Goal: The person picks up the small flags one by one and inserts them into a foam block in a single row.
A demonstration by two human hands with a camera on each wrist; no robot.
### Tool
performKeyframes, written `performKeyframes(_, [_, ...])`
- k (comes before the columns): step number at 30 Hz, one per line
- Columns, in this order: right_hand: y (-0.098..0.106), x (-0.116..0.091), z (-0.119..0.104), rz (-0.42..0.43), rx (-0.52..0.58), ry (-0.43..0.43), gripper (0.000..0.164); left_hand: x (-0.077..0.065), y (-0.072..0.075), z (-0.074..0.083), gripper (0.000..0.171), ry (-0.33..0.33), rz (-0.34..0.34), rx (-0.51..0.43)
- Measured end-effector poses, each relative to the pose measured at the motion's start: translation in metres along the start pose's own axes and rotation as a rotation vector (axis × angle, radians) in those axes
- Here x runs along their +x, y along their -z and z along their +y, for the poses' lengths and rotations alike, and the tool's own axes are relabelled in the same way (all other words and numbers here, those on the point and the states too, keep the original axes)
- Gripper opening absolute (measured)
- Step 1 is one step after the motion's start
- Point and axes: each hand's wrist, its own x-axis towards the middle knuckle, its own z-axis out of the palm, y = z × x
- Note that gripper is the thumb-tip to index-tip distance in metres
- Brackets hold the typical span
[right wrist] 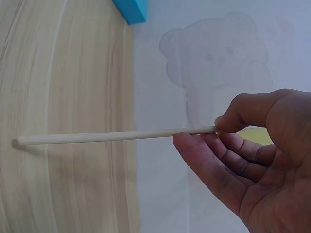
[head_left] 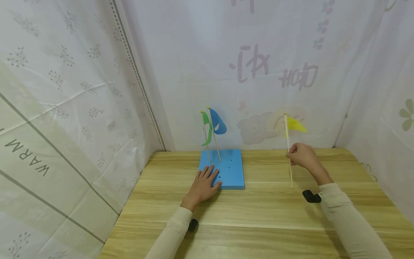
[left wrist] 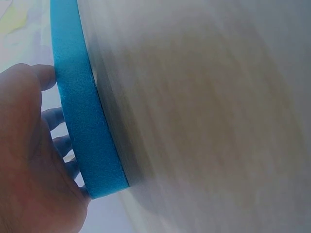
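Note:
My right hand (head_left: 303, 155) pinches the wooden stick of a yellow flag (head_left: 295, 124) between thumb and fingers, to the right of the board. The stick (right wrist: 97, 138) stands nearly upright, its lower end at or close to the table. With fingers spread, my left hand (head_left: 203, 183) rests on the near left part of a blue foam board (head_left: 234, 176). In the left wrist view the thumb and fingertips lie along the top edge of the board (left wrist: 87, 116). A green flag (head_left: 207, 129) and a blue flag (head_left: 219, 122) stand slightly tilted in the board's back left part.
Small dark holes (head_left: 229, 167) dot the board's top. The wooden table (head_left: 265, 216) meets a printed curtain (head_left: 194, 72) at its back, with more curtain at both sides. Black wrist devices (head_left: 312, 196) show under each forearm.

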Motion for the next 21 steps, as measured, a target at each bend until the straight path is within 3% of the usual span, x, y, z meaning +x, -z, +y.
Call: performKeyframes(21, [-0.024, 0.014, -0.046, 0.032, 0.098, 0.059, 0.018, -0.001, 0.0, 0.001, 0.064, -0.001, 0.007, 0.003])
